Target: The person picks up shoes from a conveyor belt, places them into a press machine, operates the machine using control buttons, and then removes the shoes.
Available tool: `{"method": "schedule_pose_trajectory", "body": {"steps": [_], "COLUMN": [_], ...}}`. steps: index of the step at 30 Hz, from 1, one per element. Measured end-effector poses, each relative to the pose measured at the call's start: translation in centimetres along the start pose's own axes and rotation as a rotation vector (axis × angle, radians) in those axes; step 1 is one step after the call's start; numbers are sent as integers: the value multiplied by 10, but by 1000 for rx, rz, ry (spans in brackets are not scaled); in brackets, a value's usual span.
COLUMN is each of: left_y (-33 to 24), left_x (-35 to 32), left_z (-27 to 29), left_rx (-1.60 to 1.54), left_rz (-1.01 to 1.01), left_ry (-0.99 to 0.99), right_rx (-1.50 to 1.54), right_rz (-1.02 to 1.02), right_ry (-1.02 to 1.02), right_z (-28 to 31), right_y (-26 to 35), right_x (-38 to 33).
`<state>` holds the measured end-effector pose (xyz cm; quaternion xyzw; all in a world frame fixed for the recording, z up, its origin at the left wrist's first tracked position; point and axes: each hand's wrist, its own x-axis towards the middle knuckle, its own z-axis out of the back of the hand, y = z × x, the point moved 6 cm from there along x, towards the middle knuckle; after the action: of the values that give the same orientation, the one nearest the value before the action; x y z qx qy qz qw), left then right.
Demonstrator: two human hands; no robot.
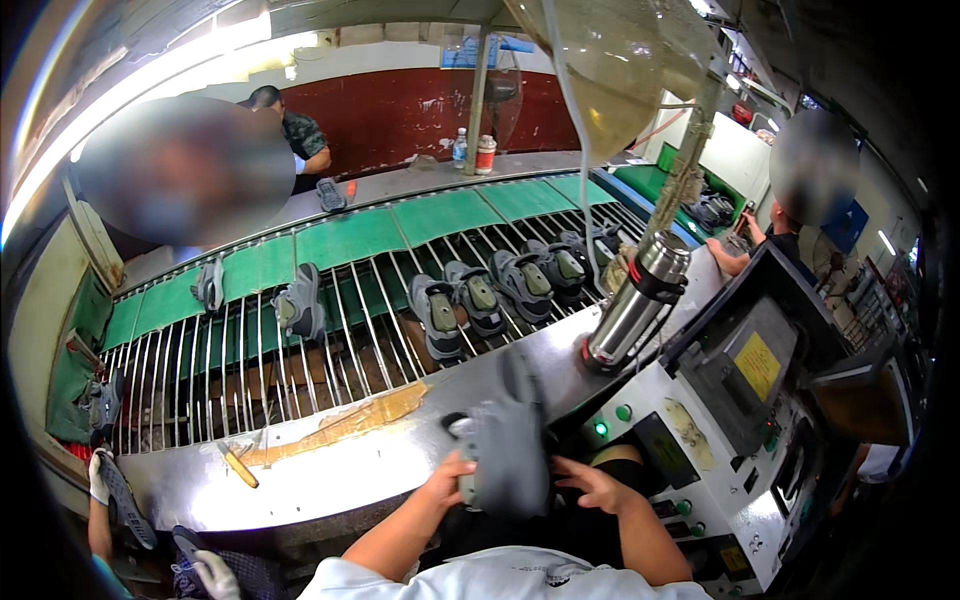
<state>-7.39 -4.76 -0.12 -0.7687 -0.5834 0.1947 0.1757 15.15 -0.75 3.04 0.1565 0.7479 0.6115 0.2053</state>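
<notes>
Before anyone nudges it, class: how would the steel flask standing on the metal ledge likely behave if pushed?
The steel flask is tall and narrow, so it probably tips easily. Its round body would likely roll along the metal ledge. Its polished wall looks slippery to grip.

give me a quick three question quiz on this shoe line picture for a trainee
1. True or false: both hands are on the grey shoe.
2. What stands upright on the steel ledge right of the shoes on the rack? A) steel flask B) paint tin C) mug
3. What colour is the lit button on the control panel?

Key: 1 true: left hand grips its side, right hand touches its edge. 2 A, the flask. 3 green.
</notes>
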Motion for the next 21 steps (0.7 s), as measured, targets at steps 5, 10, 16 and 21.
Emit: {"method": "schedule_pose_trajectory", "body": {"steps": [5, 10, 16, 21], "left_y": [-116, -271, -321, -273], "left_x": [-27, 47, 121, 140], "left_z": [140, 189, 268, 204], "left_rx": [218, 531, 1090, 1519], "left_rz": [-280, -195, -153, -174], "left_ry": [-369, -691, -1028, -1106], "right_rx": [64, -103, -264, -768], "right_rz": [-195, -296, -255, -97], "right_ry": [120, 143, 50, -175], "right_z": [-39, -55, -55, -48], "right_y": [-45, -92, -107, -100], "right_x": [62, 99, 166, 234]}}
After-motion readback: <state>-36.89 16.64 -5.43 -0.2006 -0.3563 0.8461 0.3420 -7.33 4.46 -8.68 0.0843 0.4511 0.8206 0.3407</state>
